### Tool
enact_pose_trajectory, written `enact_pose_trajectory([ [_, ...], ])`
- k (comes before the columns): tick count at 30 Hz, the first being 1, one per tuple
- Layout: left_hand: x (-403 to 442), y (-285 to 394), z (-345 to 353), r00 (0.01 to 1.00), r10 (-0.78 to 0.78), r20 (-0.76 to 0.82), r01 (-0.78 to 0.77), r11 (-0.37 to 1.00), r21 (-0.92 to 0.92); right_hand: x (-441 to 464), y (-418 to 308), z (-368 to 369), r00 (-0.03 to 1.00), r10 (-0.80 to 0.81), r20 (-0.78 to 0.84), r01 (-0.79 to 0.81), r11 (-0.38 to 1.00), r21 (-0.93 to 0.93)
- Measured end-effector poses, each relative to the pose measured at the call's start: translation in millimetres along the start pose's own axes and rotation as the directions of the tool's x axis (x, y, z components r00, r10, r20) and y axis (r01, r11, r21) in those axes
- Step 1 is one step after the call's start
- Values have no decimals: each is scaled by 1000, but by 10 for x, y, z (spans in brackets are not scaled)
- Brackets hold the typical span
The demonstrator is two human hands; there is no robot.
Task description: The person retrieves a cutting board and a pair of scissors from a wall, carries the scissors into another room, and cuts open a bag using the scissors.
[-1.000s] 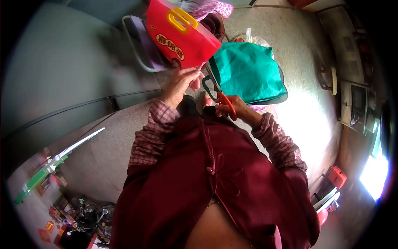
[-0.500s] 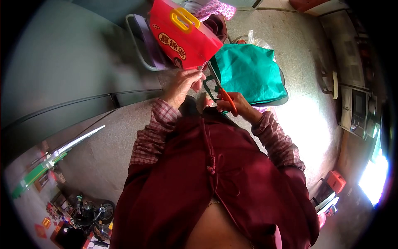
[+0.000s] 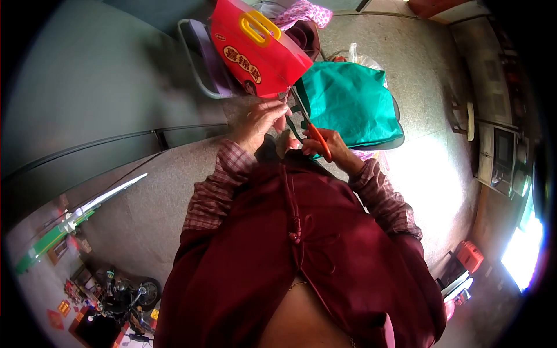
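My right hand is closed around the orange handles of a pair of scissors. Their metal blades point up and to the left, with the tips near the lower corner of a red box. Opposite, my left hand pinches something small and thin close to the blade tips; I cannot make out what it is. A green cloth bag lies just beyond my right hand, its strap looping down between my hands.
The red box, with a yellow handle, rests on a purple chair. Pink patterned cloth lies behind it. A grey wall or panel stands at left; a motorcycle is at lower left. Bright light falls on the floor.
My left hand has shifted slightly right, its fingertips closer to the scissors. The scissors and my right hand stay almost where they were.
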State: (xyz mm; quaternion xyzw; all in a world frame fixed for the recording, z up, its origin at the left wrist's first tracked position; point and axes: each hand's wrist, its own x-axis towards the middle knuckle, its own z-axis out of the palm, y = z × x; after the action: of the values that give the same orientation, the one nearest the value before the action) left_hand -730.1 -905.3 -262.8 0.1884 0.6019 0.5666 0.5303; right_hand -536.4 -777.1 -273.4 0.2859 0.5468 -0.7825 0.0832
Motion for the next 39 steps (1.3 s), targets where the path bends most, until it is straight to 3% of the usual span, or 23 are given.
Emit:
enact_pose_trajectory([
  [4, 12, -16, 62, 1000, -9, 10, 9, 1000, 9, 114, -108, -69, 1000, 3, 24, 0, 991, -133],
  [11, 21, -53, 68, 1000, 10, 13, -10, 1000, 19, 137, -275, -168, 997, 7, 72, -6, 1000, -20],
  [14, 34, -63, 90, 1000, 4, 4, -4, 1000, 20, 136, -290, -178, 995, -34, 94, 42, 996, -84],
  [20, 69, -195, -67, 988, 91, -123, -81, 993, 80, 2, -526, -216, 991, 54, 120, -38, 990, -133],
  [23, 75, -175, -118, 990, 54, -129, -49, 998, 39, 8, -552, -286, 986, 113, 121, -91, 982, -167],
  [26, 74, -149, -123, 990, 75, -123, -64, 994, 94, -61, -662, -308, 972, -43, 231, 116, 943, -312],
  [29, 91, -360, -260, 989, 125, -85, -116, 988, 99, -111, -949, -365, 991, 130, 18, -129, 990, -57],
  [30, 76, -333, -215, 993, 101, -61, -96, 993, 73, -81, -1092, -423, 991, 116, -65, -117, 993, -8],
  [31, 57, -306, -139, 997, 78, -29, -77, 996, 53, -84, -1251, -458, 995, 9, -103, -30, 979, -204],
  [33, 41, -164, 16, 998, 57, 15, -58, 995, 78, -136, -1368, -385, 992, 76, -103, -103, 953, -286],
  [35, 88, -178, -22, 996, 73, 45, -77, 992, 100, -305, -1409, -209, 998, 57, -8, -57, 959, -279],
  [37, 91, -265, -112, 998, 48, 40, -49, 999, 22, -408, -1191, -159, 997, 33, 67, -21, 984, -177],
  [39, 74, -264, -158, 998, 60, 17, -59, 997, -48, -493, -985, -123, 987, 138, 77, -123, 977, -173],
])
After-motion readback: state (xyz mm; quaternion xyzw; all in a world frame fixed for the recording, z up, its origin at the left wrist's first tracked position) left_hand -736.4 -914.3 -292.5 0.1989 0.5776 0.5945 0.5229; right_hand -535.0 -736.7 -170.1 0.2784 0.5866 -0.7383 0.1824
